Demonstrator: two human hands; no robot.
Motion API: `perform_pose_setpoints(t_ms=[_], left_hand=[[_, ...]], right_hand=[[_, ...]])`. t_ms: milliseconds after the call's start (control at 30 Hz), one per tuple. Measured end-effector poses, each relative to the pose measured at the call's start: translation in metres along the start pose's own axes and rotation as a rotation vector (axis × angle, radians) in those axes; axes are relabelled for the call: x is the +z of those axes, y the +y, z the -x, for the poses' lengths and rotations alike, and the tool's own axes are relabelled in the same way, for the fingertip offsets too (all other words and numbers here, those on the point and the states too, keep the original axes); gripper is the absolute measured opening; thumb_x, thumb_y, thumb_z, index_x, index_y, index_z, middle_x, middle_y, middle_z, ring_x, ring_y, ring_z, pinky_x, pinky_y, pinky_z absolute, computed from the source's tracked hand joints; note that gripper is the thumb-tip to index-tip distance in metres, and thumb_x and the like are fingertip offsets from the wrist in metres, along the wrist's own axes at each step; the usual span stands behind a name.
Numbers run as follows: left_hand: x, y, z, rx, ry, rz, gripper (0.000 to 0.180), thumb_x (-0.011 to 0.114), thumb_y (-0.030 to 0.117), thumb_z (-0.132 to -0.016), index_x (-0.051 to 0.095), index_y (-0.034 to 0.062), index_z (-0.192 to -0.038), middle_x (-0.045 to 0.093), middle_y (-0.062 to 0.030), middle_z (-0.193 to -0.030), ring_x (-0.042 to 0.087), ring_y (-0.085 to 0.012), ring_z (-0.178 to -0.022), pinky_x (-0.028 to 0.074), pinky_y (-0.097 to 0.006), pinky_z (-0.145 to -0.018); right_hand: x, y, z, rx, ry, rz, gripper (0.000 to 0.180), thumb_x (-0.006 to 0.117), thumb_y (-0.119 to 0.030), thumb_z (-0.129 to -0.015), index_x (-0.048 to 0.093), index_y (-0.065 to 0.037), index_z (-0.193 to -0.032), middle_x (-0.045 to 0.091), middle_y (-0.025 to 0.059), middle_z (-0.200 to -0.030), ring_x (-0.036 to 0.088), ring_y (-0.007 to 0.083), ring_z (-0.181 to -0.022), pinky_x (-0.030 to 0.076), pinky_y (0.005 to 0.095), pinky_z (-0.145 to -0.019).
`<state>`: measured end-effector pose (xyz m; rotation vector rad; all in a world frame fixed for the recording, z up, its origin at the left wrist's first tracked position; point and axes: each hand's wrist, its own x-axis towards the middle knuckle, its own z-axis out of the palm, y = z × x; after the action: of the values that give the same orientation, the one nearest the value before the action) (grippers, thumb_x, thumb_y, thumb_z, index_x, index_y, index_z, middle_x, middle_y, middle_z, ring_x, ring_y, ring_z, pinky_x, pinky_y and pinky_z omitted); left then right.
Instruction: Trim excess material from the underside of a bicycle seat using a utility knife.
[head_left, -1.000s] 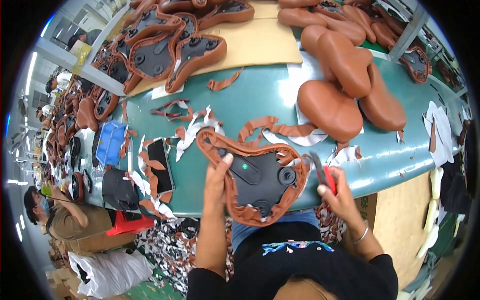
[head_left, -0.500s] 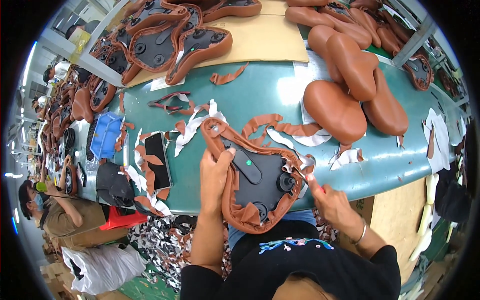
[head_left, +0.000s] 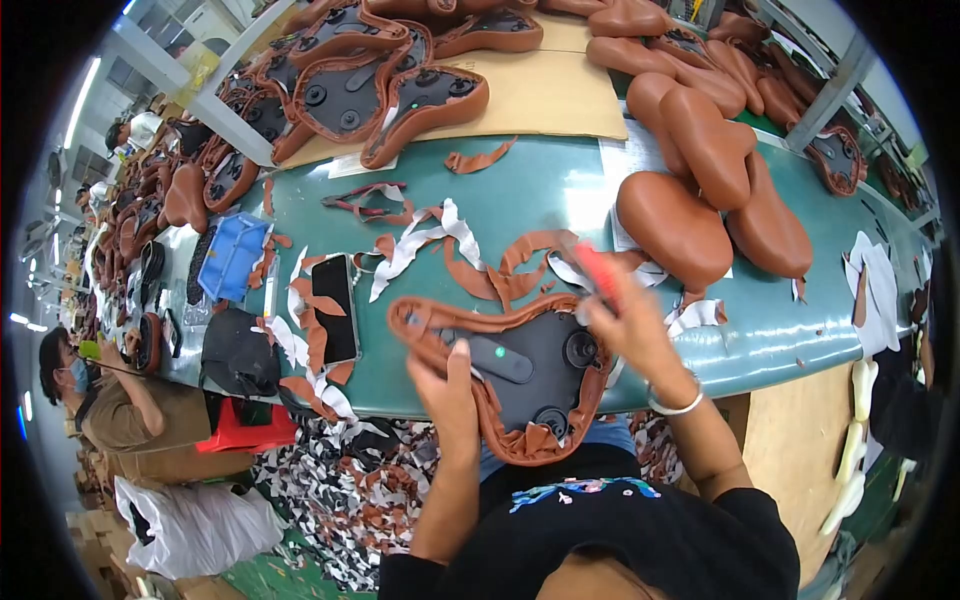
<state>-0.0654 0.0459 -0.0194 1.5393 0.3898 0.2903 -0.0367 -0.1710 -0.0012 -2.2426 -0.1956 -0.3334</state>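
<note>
Saddle (head_left: 535, 385) sits underside-up at near edge of bench (head_left: 780, 330), nose up-left. I see left hand (head_left: 448, 395) gripping its left side; right hand (head_left: 635, 325), closed round blurred red-handled tool (head_left: 599, 273), stands nearer wide end.

A dark phone (head_left: 343, 335) lies on the green desk (head_left: 760, 320), with a blue tray (head_left: 236, 257) to its left. A tan cardboard sheet (head_left: 560, 95) covers some of the far side. Further left is a person (head_left: 130, 412) in brown, above a crumpled white sack (head_left: 200, 525).
</note>
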Motion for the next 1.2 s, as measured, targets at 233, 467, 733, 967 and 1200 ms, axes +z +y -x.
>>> perform_pose_setpoints(t_ms=[233,467,733,967,1200], left_hand=[[0.007,0.019,-0.006,0.724,-0.354,-0.743,0.059,0.074,0.019,-0.068,0.046,0.0023,-0.117,0.050,-0.0157,-0.112,0.045,-0.0331,-0.107,0.032,-0.045,-0.093],[0.056,0.014,-0.041,0.700,-0.865,-0.589,0.018,0.062,0.021,-0.081,0.061,0.0076,-0.069,0.058,-0.0055,-0.070,0.050,-0.0213,-0.070,0.027,-0.036,-0.066],[0.044,0.021,-0.059,-0.048,-0.560,0.399,0.021,0.055,0.021,-0.086,0.059,0.0018,-0.081,0.060,-0.0035,-0.081,0.056,-0.0150,-0.071,0.042,-0.027,-0.067],[0.046,0.027,-0.062,0.294,-0.590,-0.316,0.035,0.052,0.035,-0.090,0.056,0.0007,-0.094,0.061,-0.0089,-0.075,0.060,-0.0273,-0.070,0.043,-0.037,-0.063],[0.037,0.006,-0.045,0.523,-0.638,-0.956,0.032,0.049,0.039,-0.091,0.063,0.0105,-0.098,0.063,-0.0169,-0.075,0.060,-0.0381,-0.068,0.045,-0.046,-0.060]], right_hand=[[-0.028,-0.001,0.030,0.227,0.137,-0.196,0.043,0.065,-0.015,-0.081,0.049,-0.001,-0.118,0.058,0.0080,-0.098,0.057,0.0149,-0.085,0.046,0.0278,-0.075],[-0.051,0.004,0.060,0.051,-0.134,-0.002,0.053,0.065,-0.017,-0.083,0.044,-0.003,-0.130,0.063,0.0169,-0.104,0.064,0.0355,-0.085,0.052,0.0345,-0.067],[-0.046,-0.011,0.064,-0.020,-0.458,0.648,0.054,0.060,-0.014,-0.082,0.044,-0.015,-0.134,0.054,0.0106,-0.071,0.056,0.0285,-0.054,0.042,0.0392,-0.048],[-0.052,-0.013,0.064,-0.097,-0.372,0.515,0.059,0.056,-0.007,-0.078,0.040,-0.011,-0.135,0.054,0.0138,-0.064,0.055,0.0278,-0.046,0.042,0.0376,-0.041],[-0.047,-0.022,0.073,-0.020,-0.551,0.783,0.062,0.055,-0.008,-0.076,0.037,-0.006,-0.135,0.054,0.0140,-0.064,0.054,0.0268,-0.045,0.039,0.0390,-0.042]])
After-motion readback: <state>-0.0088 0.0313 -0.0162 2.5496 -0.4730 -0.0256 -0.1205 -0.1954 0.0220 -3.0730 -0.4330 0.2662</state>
